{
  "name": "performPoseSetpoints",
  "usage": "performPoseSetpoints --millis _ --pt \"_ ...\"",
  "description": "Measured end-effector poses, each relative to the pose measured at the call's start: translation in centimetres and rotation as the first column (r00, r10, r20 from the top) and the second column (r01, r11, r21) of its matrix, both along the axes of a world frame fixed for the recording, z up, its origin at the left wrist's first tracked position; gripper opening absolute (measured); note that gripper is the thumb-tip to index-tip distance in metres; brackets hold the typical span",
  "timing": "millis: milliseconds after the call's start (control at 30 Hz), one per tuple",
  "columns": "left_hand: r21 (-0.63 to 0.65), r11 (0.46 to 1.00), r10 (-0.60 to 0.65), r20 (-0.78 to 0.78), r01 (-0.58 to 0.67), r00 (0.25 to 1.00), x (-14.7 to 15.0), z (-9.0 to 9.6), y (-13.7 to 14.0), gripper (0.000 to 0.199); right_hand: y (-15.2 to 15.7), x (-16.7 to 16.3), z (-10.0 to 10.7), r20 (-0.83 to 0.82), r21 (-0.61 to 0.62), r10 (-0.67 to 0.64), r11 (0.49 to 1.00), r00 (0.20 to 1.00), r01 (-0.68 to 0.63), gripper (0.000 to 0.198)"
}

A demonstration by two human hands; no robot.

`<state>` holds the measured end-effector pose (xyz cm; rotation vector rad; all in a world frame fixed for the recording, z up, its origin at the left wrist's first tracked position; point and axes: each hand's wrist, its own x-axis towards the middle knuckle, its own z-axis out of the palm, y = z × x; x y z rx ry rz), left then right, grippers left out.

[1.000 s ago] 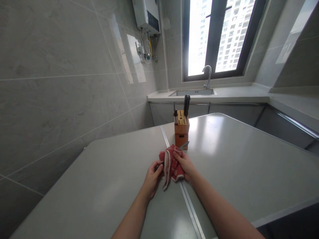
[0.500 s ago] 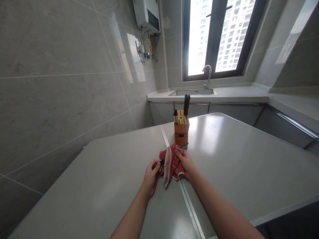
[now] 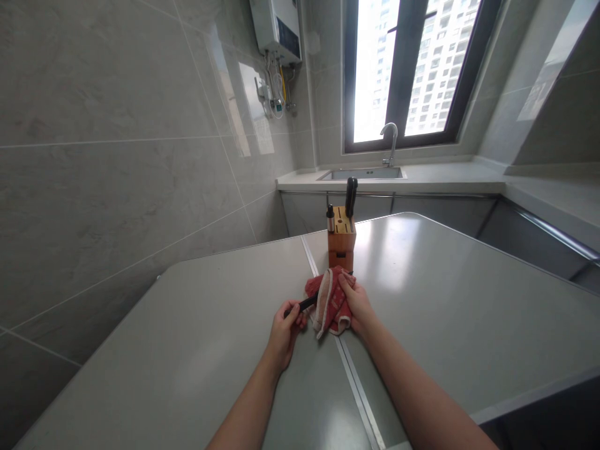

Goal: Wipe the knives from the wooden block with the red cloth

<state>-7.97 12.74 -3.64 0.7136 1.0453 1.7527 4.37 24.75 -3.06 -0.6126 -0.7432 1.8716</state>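
Observation:
My left hand (image 3: 287, 325) is closed around the black handle of a knife (image 3: 308, 303). A red cloth (image 3: 334, 303) with a pale edge is wrapped about the knife's blade, and only the dark tip shows past it on the far right. My right hand (image 3: 357, 304) pinches the cloth around the blade, thumb on top. Just beyond the cloth stands a wooden knife block (image 3: 342, 242). A large black-handled knife (image 3: 351, 197) and a smaller tool with a black top (image 3: 330, 218) stick up from its slots.
The block stands on a pale grey table (image 3: 225, 300) with a metal seam (image 3: 356, 387) running through it. Behind the table is a white counter (image 3: 440, 170) with a sink (image 3: 363, 174) and a faucet (image 3: 391, 144). A tiled wall (image 3: 117, 125) rises at left.
My right hand and the cloth have slid along the blade toward its tip, away from my left hand. More of the handle shows now, and less of the tip.

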Motion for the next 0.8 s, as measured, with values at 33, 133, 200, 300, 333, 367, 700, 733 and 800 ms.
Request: performPoseSetpoints --millis 33,133,200,300,333,367,700,733,800 --pt "-0.001 1.000 0.003 0.002 -0.003 1.000 0.0 0.0 0.0 0.024 0.1 0.0 0.0 0.001 -0.004 -0.011 1.000 1.000 0.011 0.032" --pt "-0.016 1.000 0.008 0.010 -0.008 1.000 0.1 0.1 0.0 0.026 0.2 0.2 0.1 0.010 -0.023 -0.054 0.998 0.999 0.054 0.031" --pt "-0.024 1.000 0.009 0.016 -0.008 1.000 0.1 0.1 0.0 0.027 0.4 0.3 0.1 0.022 -0.039 -0.084 0.996 0.996 0.085 0.031" --pt "-0.019 1.000 0.009 0.012 -0.008 1.000 0.0 0.1 0.0 0.028 0.6 0.4 0.0 0.032 -0.035 -0.103 0.994 0.994 0.104 0.030" --pt "-0.017 1.000 0.008 0.006 -0.008 1.000 0.0 0.1 -0.1 0.027 0.7 0.4 -0.1 0.033 -0.029 -0.106 0.994 0.994 0.107 0.030" --pt "-0.015 1.000 0.006 0.000 -0.006 1.000 0.0 0.1 -0.1 0.027 0.8 0.5 -0.1 0.032 -0.023 -0.109 0.994 0.994 0.109 0.030" --pt "-0.002 1.000 0.001 -0.024 -0.001 1.000 -0.1 -0.1 0.0 0.023 1.4 0.6 -0.5 0.025 -0.037 -0.195 0.980 0.981 0.196 0.030" --pt "0.002 1.000 0.000 -0.022 0.000 1.000 -0.1 -0.1 0.0 0.023 1.5 0.6 -0.6 0.023 -0.046 -0.209 0.977 0.978 0.210 0.030" --pt "0.007 1.000 -0.003 -0.014 0.003 1.000 -0.1 -0.1 0.0 0.022 1.8 0.7 -0.7 0.013 -0.061 -0.224 0.973 0.974 0.225 0.031"
